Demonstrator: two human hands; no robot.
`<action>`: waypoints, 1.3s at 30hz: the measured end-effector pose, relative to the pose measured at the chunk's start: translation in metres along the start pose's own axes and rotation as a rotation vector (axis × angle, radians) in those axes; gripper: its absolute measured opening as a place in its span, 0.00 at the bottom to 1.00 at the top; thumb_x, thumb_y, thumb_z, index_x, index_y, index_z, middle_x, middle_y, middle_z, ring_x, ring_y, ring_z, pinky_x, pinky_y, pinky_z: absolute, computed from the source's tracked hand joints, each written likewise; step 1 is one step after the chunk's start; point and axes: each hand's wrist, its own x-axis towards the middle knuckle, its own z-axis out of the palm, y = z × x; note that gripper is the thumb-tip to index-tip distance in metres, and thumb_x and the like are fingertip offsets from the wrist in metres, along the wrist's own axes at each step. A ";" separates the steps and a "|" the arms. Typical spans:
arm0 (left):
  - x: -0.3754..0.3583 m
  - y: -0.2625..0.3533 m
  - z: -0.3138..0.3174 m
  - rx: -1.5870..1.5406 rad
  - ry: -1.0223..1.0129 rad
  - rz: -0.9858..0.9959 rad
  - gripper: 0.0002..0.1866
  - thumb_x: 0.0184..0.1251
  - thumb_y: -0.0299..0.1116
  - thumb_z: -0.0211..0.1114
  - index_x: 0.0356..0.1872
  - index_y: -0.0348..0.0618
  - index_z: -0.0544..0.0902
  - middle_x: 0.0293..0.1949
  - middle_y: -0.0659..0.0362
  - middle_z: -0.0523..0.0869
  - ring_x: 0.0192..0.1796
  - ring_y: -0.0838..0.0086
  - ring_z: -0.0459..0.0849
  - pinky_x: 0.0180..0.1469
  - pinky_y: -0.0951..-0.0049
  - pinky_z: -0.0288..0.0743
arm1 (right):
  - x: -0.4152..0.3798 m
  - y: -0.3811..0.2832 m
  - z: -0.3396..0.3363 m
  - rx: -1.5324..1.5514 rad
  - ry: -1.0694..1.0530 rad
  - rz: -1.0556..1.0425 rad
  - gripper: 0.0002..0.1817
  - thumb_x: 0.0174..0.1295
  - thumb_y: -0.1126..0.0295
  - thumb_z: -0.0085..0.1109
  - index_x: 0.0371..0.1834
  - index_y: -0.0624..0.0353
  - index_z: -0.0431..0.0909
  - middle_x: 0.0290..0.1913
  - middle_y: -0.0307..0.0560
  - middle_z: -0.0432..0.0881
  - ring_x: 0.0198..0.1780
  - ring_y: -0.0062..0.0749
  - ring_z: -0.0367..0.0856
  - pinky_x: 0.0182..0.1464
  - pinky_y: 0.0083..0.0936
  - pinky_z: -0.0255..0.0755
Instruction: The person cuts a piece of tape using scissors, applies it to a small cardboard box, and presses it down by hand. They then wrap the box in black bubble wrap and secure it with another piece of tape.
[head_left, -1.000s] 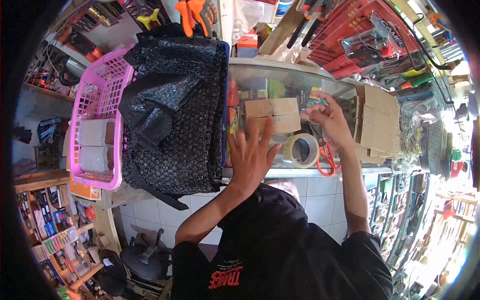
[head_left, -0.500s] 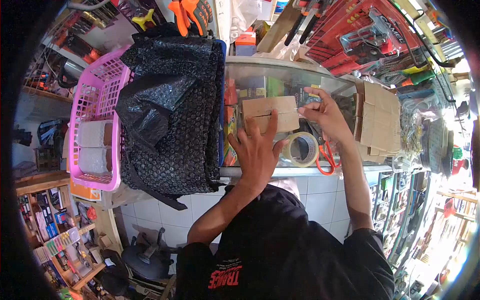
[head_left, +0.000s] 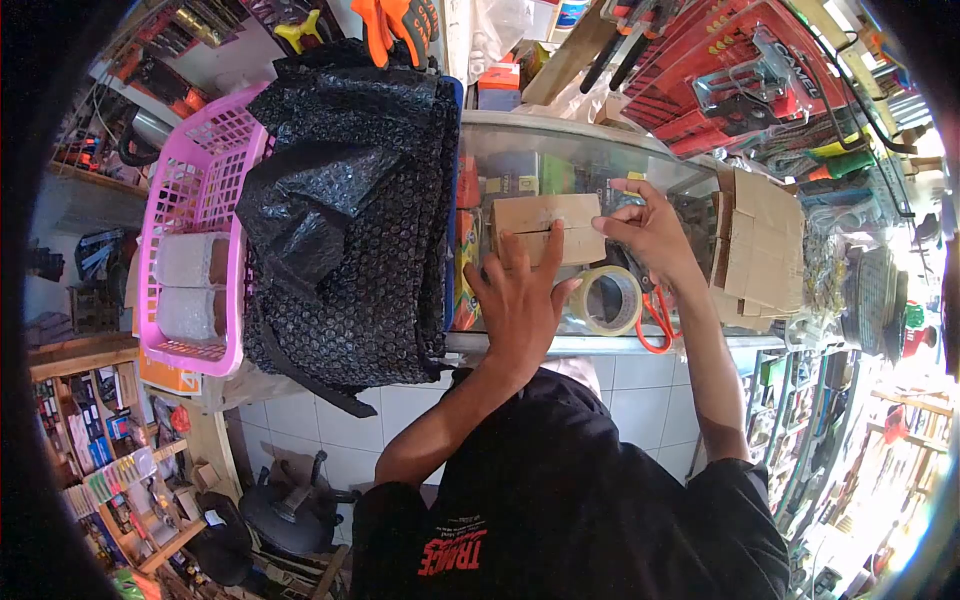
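Observation:
A small brown cardboard box (head_left: 530, 213) lies on the glass counter, with a dark slit along the seam between its flaps. My left hand (head_left: 522, 312) rests with spread fingers on its near side, fingertips by the seam. At the box's right end is my right hand (head_left: 655, 238), thumb and forefinger close together in a pinch and another finger stretched out. Whatever lies between those fingertips is too small to make out. A roll of clear tape (head_left: 632, 300) lies just below the box. Beside it are orange-handled scissors (head_left: 655, 328), partly covered by my right hand and wrist.
Black bubble wrap (head_left: 340, 230) is piled left of the box. Beyond it stands a pink basket (head_left: 234, 300) holding wrapped packages. Flattened cardboard (head_left: 765, 240) lies to the right on the glass counter (head_left: 490, 343). Packaged tools (head_left: 740, 85) hang at the upper right.
The view has shifted slightly, so the counter items appear a little further right. Both hands keep nearly the same pose at the box.

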 end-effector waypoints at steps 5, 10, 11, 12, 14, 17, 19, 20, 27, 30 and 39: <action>0.000 0.001 -0.001 0.000 0.021 0.007 0.42 0.71 0.60 0.69 0.84 0.69 0.68 0.69 0.38 0.70 0.58 0.46 0.75 0.61 0.37 0.67 | 0.002 0.008 0.000 0.186 -0.051 0.067 0.36 0.67 0.71 0.78 0.76 0.63 0.70 0.41 0.42 0.90 0.42 0.21 0.87 0.48 0.20 0.79; 0.001 0.000 0.001 -0.001 0.043 0.021 0.40 0.72 0.61 0.67 0.83 0.68 0.70 0.69 0.37 0.70 0.55 0.47 0.75 0.61 0.39 0.67 | 0.007 0.025 -0.005 0.243 -0.124 0.166 0.33 0.68 0.65 0.79 0.72 0.57 0.71 0.45 0.41 0.89 0.45 0.23 0.86 0.42 0.19 0.76; 0.001 -0.001 0.001 -0.007 0.044 0.026 0.40 0.72 0.61 0.67 0.83 0.67 0.71 0.69 0.37 0.70 0.54 0.47 0.75 0.61 0.40 0.67 | 0.008 0.026 -0.006 0.228 -0.114 0.187 0.33 0.67 0.63 0.79 0.70 0.57 0.71 0.46 0.40 0.89 0.46 0.24 0.86 0.42 0.20 0.75; 0.000 -0.001 0.002 -0.013 0.043 0.031 0.39 0.73 0.62 0.66 0.83 0.67 0.71 0.68 0.37 0.70 0.53 0.48 0.75 0.60 0.40 0.68 | 0.009 0.027 -0.006 0.198 -0.110 0.188 0.33 0.67 0.61 0.80 0.69 0.56 0.72 0.46 0.40 0.89 0.47 0.24 0.86 0.42 0.20 0.75; 0.001 -0.003 0.002 -0.027 0.027 0.041 0.38 0.73 0.62 0.65 0.82 0.66 0.72 0.68 0.36 0.70 0.52 0.48 0.75 0.60 0.41 0.68 | 0.010 0.030 -0.007 0.142 -0.101 0.190 0.33 0.66 0.57 0.80 0.67 0.55 0.72 0.47 0.40 0.88 0.50 0.25 0.84 0.41 0.21 0.74; 0.002 -0.004 0.002 -0.028 0.033 0.049 0.38 0.74 0.63 0.64 0.82 0.66 0.72 0.68 0.36 0.70 0.52 0.48 0.75 0.61 0.41 0.67 | 0.004 0.017 -0.004 -0.038 -0.049 0.166 0.34 0.65 0.54 0.81 0.66 0.56 0.72 0.44 0.40 0.86 0.48 0.24 0.81 0.40 0.21 0.73; 0.000 -0.004 0.003 -0.025 0.045 0.056 0.38 0.75 0.63 0.63 0.82 0.66 0.73 0.68 0.35 0.70 0.52 0.48 0.75 0.62 0.40 0.66 | 0.004 0.018 -0.005 -0.040 -0.025 0.165 0.29 0.66 0.56 0.80 0.62 0.53 0.73 0.38 0.35 0.81 0.38 0.18 0.75 0.35 0.19 0.67; 0.001 -0.004 0.003 -0.023 0.055 0.057 0.37 0.75 0.64 0.62 0.82 0.66 0.73 0.67 0.36 0.70 0.52 0.48 0.75 0.63 0.40 0.66 | 0.005 0.017 -0.005 -0.044 -0.015 0.161 0.27 0.67 0.57 0.80 0.59 0.52 0.73 0.36 0.33 0.79 0.33 0.16 0.72 0.33 0.17 0.64; -0.001 -0.004 0.006 -0.002 0.075 0.062 0.39 0.74 0.63 0.64 0.83 0.66 0.71 0.67 0.36 0.71 0.53 0.47 0.74 0.65 0.40 0.65 | -0.001 0.010 0.017 -0.110 0.012 -0.141 0.20 0.75 0.68 0.68 0.61 0.56 0.67 0.30 0.34 0.76 0.30 0.18 0.71 0.32 0.22 0.65; 0.001 -0.002 -0.001 -0.036 0.022 0.039 0.39 0.72 0.61 0.67 0.82 0.66 0.72 0.67 0.36 0.71 0.54 0.48 0.73 0.65 0.41 0.65 | -0.008 0.006 0.026 -0.236 0.058 -0.259 0.18 0.78 0.72 0.61 0.63 0.58 0.64 0.30 0.38 0.77 0.31 0.21 0.73 0.33 0.26 0.68; 0.001 -0.002 0.002 -0.058 0.039 0.045 0.39 0.70 0.58 0.71 0.81 0.65 0.73 0.68 0.36 0.70 0.54 0.47 0.73 0.65 0.42 0.64 | -0.017 0.004 0.036 -0.313 0.142 -0.374 0.16 0.77 0.73 0.56 0.62 0.62 0.65 0.29 0.54 0.78 0.33 0.53 0.84 0.38 0.46 0.75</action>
